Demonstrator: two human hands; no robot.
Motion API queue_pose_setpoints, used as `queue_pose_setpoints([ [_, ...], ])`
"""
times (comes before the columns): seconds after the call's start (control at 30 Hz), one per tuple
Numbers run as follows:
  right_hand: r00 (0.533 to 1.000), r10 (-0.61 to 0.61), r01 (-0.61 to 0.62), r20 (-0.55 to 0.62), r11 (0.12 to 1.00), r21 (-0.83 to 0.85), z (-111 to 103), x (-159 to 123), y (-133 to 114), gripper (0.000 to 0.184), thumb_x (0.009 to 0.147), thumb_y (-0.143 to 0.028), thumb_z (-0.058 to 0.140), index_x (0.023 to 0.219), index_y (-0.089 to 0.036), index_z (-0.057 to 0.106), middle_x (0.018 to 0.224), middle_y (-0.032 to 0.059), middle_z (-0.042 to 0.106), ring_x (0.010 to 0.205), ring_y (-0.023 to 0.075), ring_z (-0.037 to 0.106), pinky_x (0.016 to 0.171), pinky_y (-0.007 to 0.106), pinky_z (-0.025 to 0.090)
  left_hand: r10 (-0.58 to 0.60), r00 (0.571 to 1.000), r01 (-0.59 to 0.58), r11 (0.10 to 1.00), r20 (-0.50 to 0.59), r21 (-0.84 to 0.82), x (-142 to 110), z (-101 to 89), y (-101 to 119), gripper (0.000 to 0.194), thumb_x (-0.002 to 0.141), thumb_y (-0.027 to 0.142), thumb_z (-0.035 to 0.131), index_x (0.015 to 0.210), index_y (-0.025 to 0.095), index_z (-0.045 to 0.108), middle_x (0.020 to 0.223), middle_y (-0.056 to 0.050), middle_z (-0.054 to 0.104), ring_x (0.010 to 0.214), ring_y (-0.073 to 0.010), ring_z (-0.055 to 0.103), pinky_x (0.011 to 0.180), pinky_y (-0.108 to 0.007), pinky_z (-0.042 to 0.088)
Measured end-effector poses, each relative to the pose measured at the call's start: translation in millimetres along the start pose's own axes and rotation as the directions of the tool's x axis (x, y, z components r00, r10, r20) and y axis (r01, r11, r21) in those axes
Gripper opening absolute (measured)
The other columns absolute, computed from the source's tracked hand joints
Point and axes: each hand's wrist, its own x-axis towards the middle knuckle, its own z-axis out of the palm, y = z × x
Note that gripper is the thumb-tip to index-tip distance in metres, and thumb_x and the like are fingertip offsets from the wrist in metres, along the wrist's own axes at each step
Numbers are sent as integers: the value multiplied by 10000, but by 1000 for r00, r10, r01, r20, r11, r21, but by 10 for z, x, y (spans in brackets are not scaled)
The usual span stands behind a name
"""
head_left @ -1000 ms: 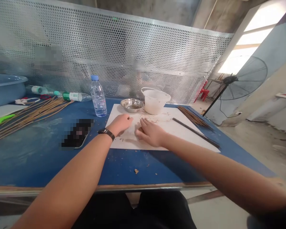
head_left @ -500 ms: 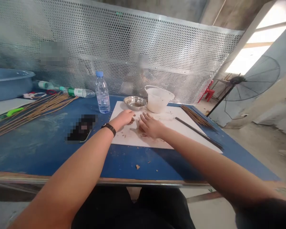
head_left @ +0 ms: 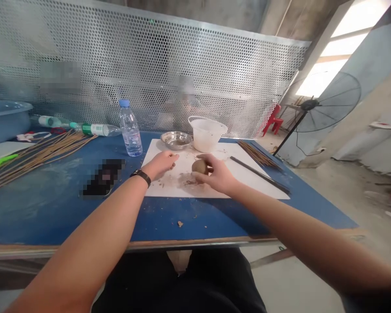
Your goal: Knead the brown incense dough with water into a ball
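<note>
A rounded brown lump (head_left: 200, 167), which looks like clay, is gripped between the thumb and fingers of my right hand (head_left: 217, 173). Under it lies a white board (head_left: 169, 189), smeared with brown dirt and crumbs. My left hand (head_left: 163, 164) is over the board's left part, its fingers curled in; whatever they may hold is hidden. A dark band circles the left wrist. Behind the hands stand a shiny metal bowl (head_left: 177, 140) and a translucent white plastic tub (head_left: 208, 135).
A dark flat bar (head_left: 260, 175) lies on the board's right, beside a bundle of thin brown sticks (head_left: 257, 154). To the left are an upright water bottle (head_left: 130, 130), a blurred-out dark phone (head_left: 103, 177), more long sticks (head_left: 42, 152) and a blue basin (head_left: 6, 119). Perforated metal sheet (head_left: 124, 56) closes the back.
My right hand has turned and shifted slightly right, and the brown lump now shows in its grasp. My left hand has drawn a little apart from it. The whole view has shifted slightly.
</note>
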Motion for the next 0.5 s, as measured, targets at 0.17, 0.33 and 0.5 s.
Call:
queue_pose_setpoints([
  [0.17,980,68,-46,189,992,-116,-101,257,-181,405,821,-260,558,1206,-133,567,824,56,749,846,229,673,782,367,488,2,1000,-2,999,15,45,-53,-14,32,252,889,421,648,795,200,572,674,-48,595,622,-168,554,571,-282,418],
  [0.33,924,34,222,380,763,-607,-221,246,-489,294,875,-401,530,758,-171,670,833,116,679,716,230,608,580,329,335,-11,999,6,996,45,92,-74,-34,46,234,892,400,627,792,195,574,710,-51,610,618,-155,544,573,-278,407],
  [0.5,899,60,283,433,676,-680,-57,130,-492,418,947,-480,471,945,-140,714,933,167,653,734,259,600,593,350,332,-51,995,36,986,88,163,-83,-66,58,263,870,447,636,802,196,599,739,-56,647,541,-141,500,517,-288,354],
])
